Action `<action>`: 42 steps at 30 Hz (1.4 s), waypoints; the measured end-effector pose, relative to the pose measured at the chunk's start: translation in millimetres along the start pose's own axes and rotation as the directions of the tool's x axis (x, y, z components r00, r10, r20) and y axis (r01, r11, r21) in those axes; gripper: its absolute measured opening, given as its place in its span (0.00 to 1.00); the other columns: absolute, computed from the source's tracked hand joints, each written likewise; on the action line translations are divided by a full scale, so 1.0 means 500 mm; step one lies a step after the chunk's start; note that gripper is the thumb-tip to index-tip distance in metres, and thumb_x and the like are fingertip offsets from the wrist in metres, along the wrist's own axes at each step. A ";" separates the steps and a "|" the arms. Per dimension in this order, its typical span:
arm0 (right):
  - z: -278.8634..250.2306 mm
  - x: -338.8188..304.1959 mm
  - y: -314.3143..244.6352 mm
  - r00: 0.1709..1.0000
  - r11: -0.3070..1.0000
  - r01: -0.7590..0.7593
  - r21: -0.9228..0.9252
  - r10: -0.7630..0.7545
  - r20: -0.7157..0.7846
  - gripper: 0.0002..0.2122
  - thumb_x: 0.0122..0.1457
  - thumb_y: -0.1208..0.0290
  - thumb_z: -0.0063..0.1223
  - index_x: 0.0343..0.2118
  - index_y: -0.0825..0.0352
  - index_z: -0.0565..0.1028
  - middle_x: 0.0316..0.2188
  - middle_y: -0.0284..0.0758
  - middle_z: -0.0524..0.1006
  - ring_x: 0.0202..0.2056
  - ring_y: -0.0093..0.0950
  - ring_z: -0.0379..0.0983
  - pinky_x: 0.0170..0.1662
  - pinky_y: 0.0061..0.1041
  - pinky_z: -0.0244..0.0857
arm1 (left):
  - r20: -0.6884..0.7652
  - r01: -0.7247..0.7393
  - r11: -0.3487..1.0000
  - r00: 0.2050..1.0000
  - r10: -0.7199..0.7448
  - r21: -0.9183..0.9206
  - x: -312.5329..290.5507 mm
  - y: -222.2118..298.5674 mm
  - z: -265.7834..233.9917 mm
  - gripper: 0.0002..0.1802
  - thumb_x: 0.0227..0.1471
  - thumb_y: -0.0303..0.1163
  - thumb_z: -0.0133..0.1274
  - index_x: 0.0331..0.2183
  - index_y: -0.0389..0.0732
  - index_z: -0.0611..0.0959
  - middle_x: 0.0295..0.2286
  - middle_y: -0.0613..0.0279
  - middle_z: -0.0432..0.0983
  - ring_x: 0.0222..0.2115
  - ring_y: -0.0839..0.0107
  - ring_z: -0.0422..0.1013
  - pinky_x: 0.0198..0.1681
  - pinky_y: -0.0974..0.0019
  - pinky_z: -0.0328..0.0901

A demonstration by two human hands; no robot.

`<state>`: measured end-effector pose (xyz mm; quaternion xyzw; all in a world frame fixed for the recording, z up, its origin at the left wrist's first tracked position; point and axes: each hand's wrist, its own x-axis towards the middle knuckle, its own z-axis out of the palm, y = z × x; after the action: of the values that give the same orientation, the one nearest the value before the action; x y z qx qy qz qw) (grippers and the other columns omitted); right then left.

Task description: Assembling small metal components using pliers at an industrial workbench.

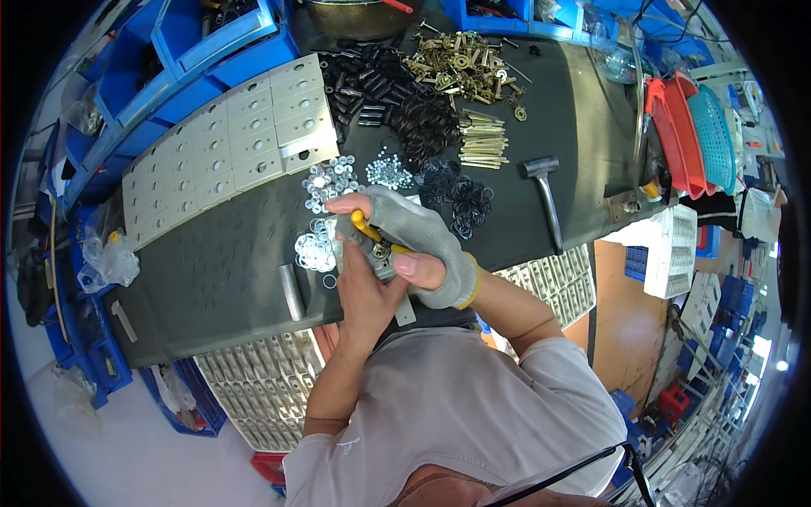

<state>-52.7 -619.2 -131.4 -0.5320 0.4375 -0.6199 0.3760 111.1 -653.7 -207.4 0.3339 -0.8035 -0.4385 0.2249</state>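
My gloved right hand (431, 245) is closed around a tool with yellow handles (363, 225), seemingly pliers; its jaws are hidden between my hands. My bare left hand (365, 297) grips a small metal part (382, 264) just below the tool, with the fingers of both hands close together. A flat metal strip (406, 313) shows beneath them at the bench edge. Left of my hands lie thin silver rings (314, 250) and grey washers (331, 182). Small bright pieces (389, 171) and black rings (463, 201) sit just beyond.
Further back are black cylinders (367, 84), brass-coloured parts (465, 68) and thin pins (483, 140). A hammer (546, 194) lies to the right, a metal cylinder (291, 291) to the left. Plates with holes (228, 139) cover the back left, below blue bins (211, 51). Red baskets (676, 135) stand at right.
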 end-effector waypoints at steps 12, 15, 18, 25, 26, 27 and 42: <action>0.050 0.008 0.012 0.985 0.986 -0.053 0.160 0.078 -0.152 0.29 0.60 0.42 0.45 0.37 0.72 0.74 0.30 0.33 0.71 0.32 0.23 0.65 0.38 0.24 0.62 | 0.002 0.103 0.991 0.995 -0.103 -0.086 0.006 0.034 -0.008 0.32 0.44 0.32 0.68 0.49 0.38 0.71 0.42 0.46 0.75 0.44 0.44 0.75 0.45 0.51 0.68; 0.051 0.005 0.000 0.953 0.970 -0.066 0.233 0.130 -0.274 0.30 0.60 0.41 0.46 0.38 0.72 0.74 0.29 0.32 0.71 0.32 0.22 0.66 0.38 0.22 0.62 | -0.047 0.035 0.996 0.998 -0.039 -0.083 0.013 0.028 -0.001 0.38 0.46 0.33 0.68 0.56 0.35 0.68 0.47 0.43 0.75 0.48 0.42 0.74 0.49 0.50 0.68; 0.012 -0.011 -0.014 0.896 0.877 0.112 0.466 0.114 -0.429 0.34 0.56 0.37 0.49 0.45 0.71 0.74 0.31 0.35 0.75 0.30 0.23 0.70 0.34 0.21 0.64 | -0.100 -0.037 0.998 0.994 0.042 0.054 0.017 0.028 0.005 0.54 0.48 0.35 0.64 0.66 0.27 0.52 0.55 0.30 0.68 0.52 0.37 0.71 0.51 0.48 0.70; -0.300 -0.083 -0.045 0.751 0.499 -0.491 -0.714 -0.174 -0.637 0.22 0.60 0.58 0.61 0.50 0.71 0.77 0.41 0.42 0.79 0.40 0.35 0.76 0.46 0.33 0.70 | 0.143 0.299 0.881 0.954 -0.265 -0.368 0.020 -0.003 -0.068 0.34 0.51 0.28 0.57 0.58 0.27 0.68 0.43 0.42 0.79 0.42 0.53 0.78 0.44 0.56 0.74; -0.347 -0.116 -0.027 0.775 0.304 -0.557 -0.773 -0.142 -0.615 0.24 0.58 0.57 0.63 0.50 0.71 0.77 0.43 0.44 0.79 0.44 0.40 0.77 0.49 0.37 0.70 | 0.207 0.384 0.703 0.922 -0.327 -0.599 0.015 -0.010 -0.082 0.29 0.52 0.26 0.54 0.56 0.30 0.71 0.39 0.48 0.80 0.33 0.64 0.76 0.33 0.63 0.72; -0.371 -0.150 -0.017 0.770 0.294 -0.559 -0.775 -0.162 -0.617 0.24 0.58 0.57 0.63 0.50 0.71 0.77 0.43 0.44 0.79 0.44 0.40 0.77 0.49 0.37 0.70 | 0.294 0.443 0.459 0.885 -0.362 -0.770 0.009 -0.012 -0.090 0.24 0.53 0.23 0.51 0.54 0.34 0.74 0.35 0.55 0.81 0.23 0.75 0.74 0.22 0.71 0.71; 0.140 -0.166 0.084 0.782 0.727 -0.385 0.569 0.584 -0.217 0.30 0.68 0.34 0.34 0.34 0.63 0.69 0.21 0.31 0.70 0.18 0.26 0.68 0.21 0.29 0.64 | 0.106 0.058 0.779 0.994 0.011 -0.624 0.060 0.095 -0.071 0.24 0.58 0.23 0.57 0.56 0.30 0.74 0.45 0.55 0.80 0.24 0.80 0.74 0.23 0.75 0.70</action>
<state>28.9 -565.8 -194.8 -0.1498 0.4536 -0.6786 0.5580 98.0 -676.9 -146.5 0.2268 -0.6186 -0.7000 0.2756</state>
